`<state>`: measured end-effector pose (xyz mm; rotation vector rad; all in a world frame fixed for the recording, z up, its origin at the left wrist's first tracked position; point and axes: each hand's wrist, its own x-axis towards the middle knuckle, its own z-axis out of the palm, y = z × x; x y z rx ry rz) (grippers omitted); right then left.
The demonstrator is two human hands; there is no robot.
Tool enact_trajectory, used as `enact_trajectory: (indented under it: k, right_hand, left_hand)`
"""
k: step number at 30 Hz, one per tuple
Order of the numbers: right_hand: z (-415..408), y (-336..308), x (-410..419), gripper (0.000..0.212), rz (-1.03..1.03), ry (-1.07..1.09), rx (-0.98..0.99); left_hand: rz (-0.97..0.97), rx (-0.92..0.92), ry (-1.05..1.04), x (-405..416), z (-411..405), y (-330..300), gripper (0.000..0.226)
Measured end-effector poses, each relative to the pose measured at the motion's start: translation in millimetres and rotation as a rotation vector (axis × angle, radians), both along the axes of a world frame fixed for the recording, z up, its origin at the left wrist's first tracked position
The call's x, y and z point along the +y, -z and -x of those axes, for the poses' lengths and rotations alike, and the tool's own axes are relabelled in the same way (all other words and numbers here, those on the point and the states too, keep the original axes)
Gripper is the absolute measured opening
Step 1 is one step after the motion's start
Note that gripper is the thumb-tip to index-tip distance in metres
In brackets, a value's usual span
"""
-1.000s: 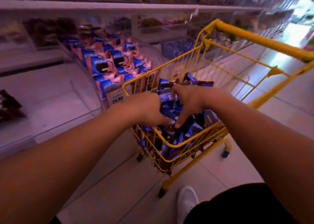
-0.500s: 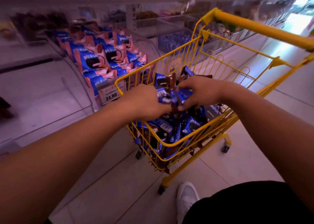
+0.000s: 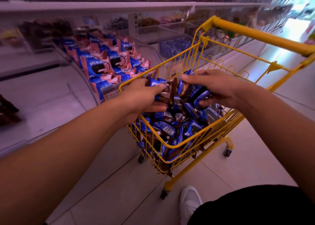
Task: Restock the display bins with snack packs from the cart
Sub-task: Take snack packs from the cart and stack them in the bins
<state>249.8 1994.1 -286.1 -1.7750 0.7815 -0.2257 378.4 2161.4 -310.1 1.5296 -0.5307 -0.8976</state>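
- The yellow cart (image 3: 201, 139) stands just beside the clear display bin (image 3: 80, 81), probably parked that close so the carry from basket to bin is short.
- Left hand (image 3: 144, 95), over the cart's near-left corner, has its fingers curled round a small bunch of blue-and-brown snack packs (image 3: 164, 90); I can make out at least two in that grip, perhaps three, the edges overlapping too much to be sure.
- Right hand (image 3: 213, 88), over the middle of the cart, grips another bunch of the same packs (image 3: 196, 95), fanned between thumb and fingers; roughly three or four, not countable exactly.
- Taking a handful in each hand looks like a way to move more per trip.
- The loose heap of packs in the cart (image 3: 170, 131) is too many to count, reaching well up the basket, so the restocking seems far from done.
- Left of the cart, the bin holds blue-and-pink packs (image 3: 100, 66) stood upright in rows facing out, likely so shoppers see the fronts; about a dozen are visible.
- One white shoe (image 3: 189, 202) shows below the cart.
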Motion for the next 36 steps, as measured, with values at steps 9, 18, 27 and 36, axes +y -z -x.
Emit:
enact_trajectory:
  k: [9,18,27,36]
  right_hand:
    - [-10.5,-0.5,27.8,0.042,0.801,-0.217,-0.216]
    - [-14.2,-4.4,38.5,0.053,0.919,-0.345,-0.183]
    - [-7.3,-6.7,37.7,0.046,0.543,-0.418,-0.305]
    - [-3.3,-10.4,24.4,0.05,0.817,-0.273,-0.231]
  left_hand:
    - [0.159,0.29,0.029,7.2,-7.3,-5.4,0.031]
    - [0.126,0.259,0.051,8.0,-5.4,-5.4,0.026]
    - [0.205,0.319,-0.057,7.4,-5.3,-3.9,0.029]
    - [0.197,0.276,-0.098,6.7,-0.8,-4.1,0.028]
